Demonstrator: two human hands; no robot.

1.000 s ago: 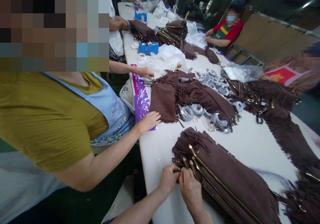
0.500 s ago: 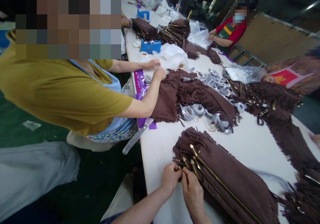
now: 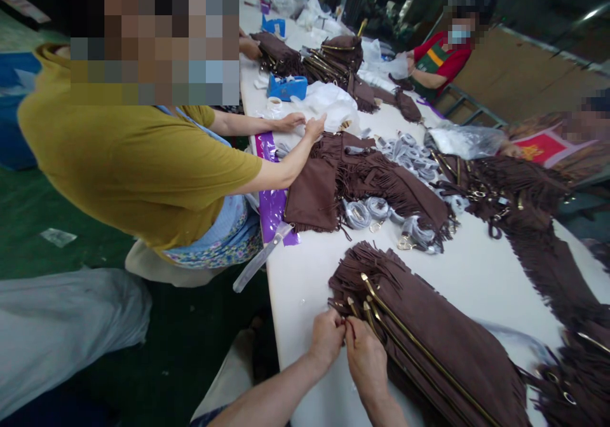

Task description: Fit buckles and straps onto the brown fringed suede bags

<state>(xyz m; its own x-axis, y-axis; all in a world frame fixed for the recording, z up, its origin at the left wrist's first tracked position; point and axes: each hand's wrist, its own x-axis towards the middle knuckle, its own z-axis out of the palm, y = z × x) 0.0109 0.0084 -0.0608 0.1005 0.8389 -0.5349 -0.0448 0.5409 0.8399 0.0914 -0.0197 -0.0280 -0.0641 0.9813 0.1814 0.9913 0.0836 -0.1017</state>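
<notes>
In the lower middle, my left hand (image 3: pixel 328 338) and my right hand (image 3: pixel 366 354) meet with their fingertips pinched together. Whatever they pinch is small and hidden by the fingers. Just beyond and to the right lies a stack of brown fringed bags (image 3: pixel 429 325), flat on the white table (image 3: pixel 298 351). Long gold-coloured zippers (image 3: pixel 405 338) run along the stack's near side, with their ends close to my fingers. Fringe (image 3: pixel 347 268) spreads from the stack's far left end.
Coiled grey straps (image 3: pixel 419 233) and more brown bags (image 3: pixel 312 198) lie farther up the table. A co-worker in a mustard top (image 3: pixel 128 179) stands at the left edge, hands over white plastic (image 3: pixel 328 106). A clear strip (image 3: pixel 260 265) overhangs the edge. Other people work across the table.
My hands stay almost in place, fingertips still together. The co-worker in mustard has shifted right and leaned toward the table, one hand reaching slightly farther over the plastic.
</notes>
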